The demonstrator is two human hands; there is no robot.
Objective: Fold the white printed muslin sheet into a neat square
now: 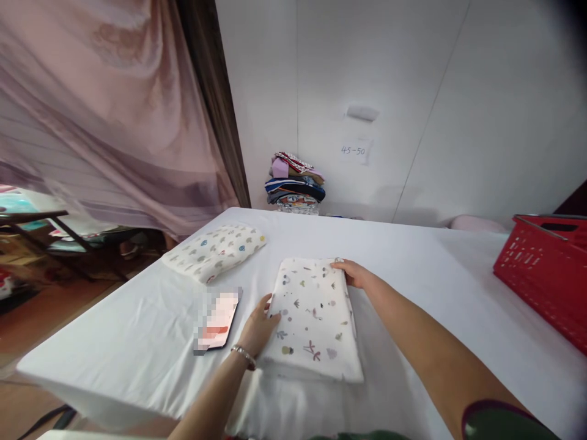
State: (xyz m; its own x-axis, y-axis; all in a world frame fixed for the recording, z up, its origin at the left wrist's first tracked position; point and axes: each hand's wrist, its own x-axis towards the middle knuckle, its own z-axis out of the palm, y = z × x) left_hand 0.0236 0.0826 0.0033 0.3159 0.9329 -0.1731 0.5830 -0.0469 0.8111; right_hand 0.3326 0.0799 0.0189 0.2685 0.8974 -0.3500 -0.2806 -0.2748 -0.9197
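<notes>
A folded white cloth (312, 315) printed with small plants, flamingos and pineapples lies flat on the white-covered table (151, 330). At its left edge is my left hand (260, 327), closed on the edge, the thumb over the top and the other fingers partly hidden. My right hand (352, 273) grips the far right corner, fingertips on the upper face. Left of the cloth rests a phone (222, 321) with a lit, partly blurred screen. Farther back on the left sits another white cloth bundle (215, 249) with a grey, blue and yellow print.
A red plastic basket (545, 269) stands on the right. Behind the far table edge is a stack of folded clothes (296, 180) against the white wall (367, 61). A pinkish curtain (137, 110) hangs at the left. A paper marked 45-50 (355, 150) is on the wall.
</notes>
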